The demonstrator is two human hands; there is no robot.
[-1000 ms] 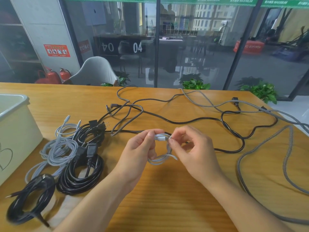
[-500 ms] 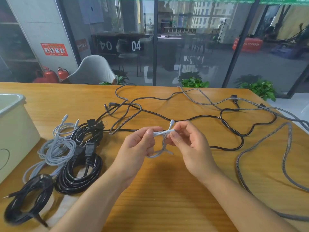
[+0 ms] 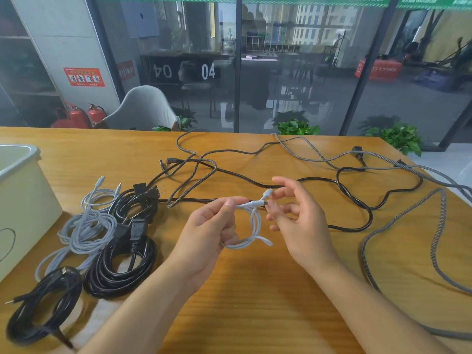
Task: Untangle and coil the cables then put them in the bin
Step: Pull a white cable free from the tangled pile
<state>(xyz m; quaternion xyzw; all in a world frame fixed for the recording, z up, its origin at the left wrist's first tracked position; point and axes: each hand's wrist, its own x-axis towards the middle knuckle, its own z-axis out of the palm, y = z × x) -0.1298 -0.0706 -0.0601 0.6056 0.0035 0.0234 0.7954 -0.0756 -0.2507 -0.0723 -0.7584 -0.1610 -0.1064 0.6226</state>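
The right hand (image 3: 293, 215) is opening and releasing the white USB cable (image 3: 251, 226), now coiled and pinched by the left hand (image 3: 212, 226) above the table (image 3: 255, 290), right of the bin (image 3: 23, 200), indicating coiling is finishing.

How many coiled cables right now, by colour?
White, held in the left hand: 1
Light grey coils on the table: 2
Black coils on the table: 3
Total: 6
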